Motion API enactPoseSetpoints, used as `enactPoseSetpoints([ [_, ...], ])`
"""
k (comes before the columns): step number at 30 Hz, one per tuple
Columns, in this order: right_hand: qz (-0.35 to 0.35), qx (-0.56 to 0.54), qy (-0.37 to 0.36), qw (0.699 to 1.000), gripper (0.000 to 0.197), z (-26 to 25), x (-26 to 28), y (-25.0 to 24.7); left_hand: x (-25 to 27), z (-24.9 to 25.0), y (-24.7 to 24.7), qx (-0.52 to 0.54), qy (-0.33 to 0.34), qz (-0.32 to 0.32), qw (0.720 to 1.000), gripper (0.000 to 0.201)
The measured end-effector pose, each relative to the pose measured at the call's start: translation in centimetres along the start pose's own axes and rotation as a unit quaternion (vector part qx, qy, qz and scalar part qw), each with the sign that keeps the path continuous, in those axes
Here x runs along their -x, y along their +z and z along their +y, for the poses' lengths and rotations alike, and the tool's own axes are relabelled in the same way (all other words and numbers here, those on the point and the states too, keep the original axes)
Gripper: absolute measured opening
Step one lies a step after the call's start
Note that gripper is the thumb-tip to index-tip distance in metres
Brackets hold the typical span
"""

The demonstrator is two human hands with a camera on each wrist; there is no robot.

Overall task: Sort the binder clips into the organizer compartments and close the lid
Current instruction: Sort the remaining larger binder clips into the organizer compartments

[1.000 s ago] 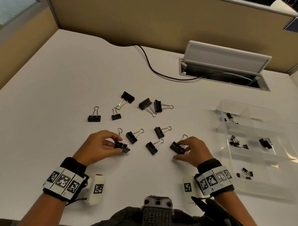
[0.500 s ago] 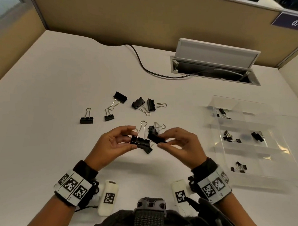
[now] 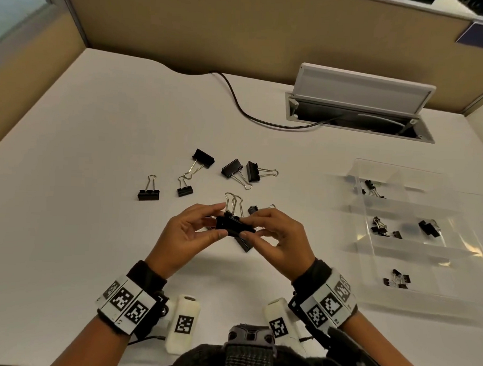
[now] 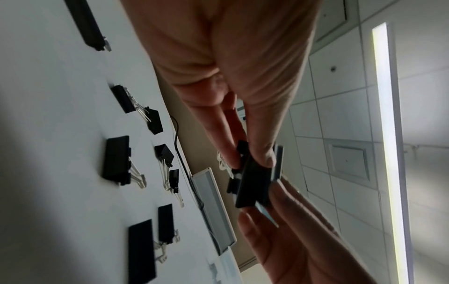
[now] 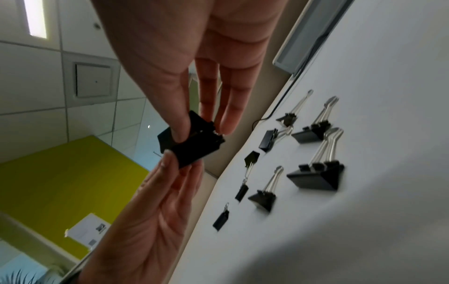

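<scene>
Both hands are raised over the table's middle and meet on two medium black binder clips (image 3: 233, 225) pressed side by side, wire handles up. My left hand (image 3: 219, 223) pinches one clip between thumb and fingers (image 4: 252, 169). My right hand (image 3: 249, 224) pinches the other (image 5: 192, 142). Several loose black clips lie on the white table, among them one at far left (image 3: 148, 191), a large one (image 3: 232, 168) and one under my hands (image 3: 243, 245). The clear organizer (image 3: 423, 298) stands open at the right with small clips (image 3: 379, 227) in its compartments.
An open cable hatch with a raised grey flap (image 3: 360, 88) sits at the back of the table, and a black cable (image 3: 238, 105) runs out of it. A tan partition wall closes the far side. Bare white tabletop lies to the left.
Each hand picked a clip off the table, lifted it, and brought it to the middle. The two clips, slightly apart half a second ago, now touch.
</scene>
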State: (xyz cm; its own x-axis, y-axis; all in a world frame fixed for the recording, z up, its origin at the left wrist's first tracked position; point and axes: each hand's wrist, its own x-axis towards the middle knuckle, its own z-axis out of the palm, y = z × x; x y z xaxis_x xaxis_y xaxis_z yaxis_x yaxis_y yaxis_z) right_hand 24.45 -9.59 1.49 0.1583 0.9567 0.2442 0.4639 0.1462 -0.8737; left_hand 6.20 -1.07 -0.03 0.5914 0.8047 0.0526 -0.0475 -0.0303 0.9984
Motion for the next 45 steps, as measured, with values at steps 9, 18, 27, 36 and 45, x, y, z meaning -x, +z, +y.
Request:
enactPoseSetpoints([
  [9,-0.037,0.004,0.033,0.999,0.029,0.7,-0.6,0.5,-0.2,-0.2,-0.5,0.038,-0.003,0.012,0.999,0.032],
  [18,-0.048,-0.044,0.06,0.996,0.029,0.5,-1.3,0.9,-0.8,-0.2,-0.4,0.013,-0.01,0.035,0.999,0.04],
  [27,-0.045,-0.101,0.082,0.99,0.04,0.4,-1.5,1.7,-1.2,-0.2,-0.5,0.024,-0.021,0.055,0.998,0.036],
  [36,-0.014,-0.148,0.113,0.982,0.038,0.4,-1.0,1.6,-1.3,-0.4,0.1,0.041,-0.051,0.052,0.997,0.029],
  [45,0.058,-0.093,0.117,0.987,0.036,1.2,1.1,-6.2,-1.6,-0.1,2.5,0.004,-0.073,-0.022,0.997,0.042],
])
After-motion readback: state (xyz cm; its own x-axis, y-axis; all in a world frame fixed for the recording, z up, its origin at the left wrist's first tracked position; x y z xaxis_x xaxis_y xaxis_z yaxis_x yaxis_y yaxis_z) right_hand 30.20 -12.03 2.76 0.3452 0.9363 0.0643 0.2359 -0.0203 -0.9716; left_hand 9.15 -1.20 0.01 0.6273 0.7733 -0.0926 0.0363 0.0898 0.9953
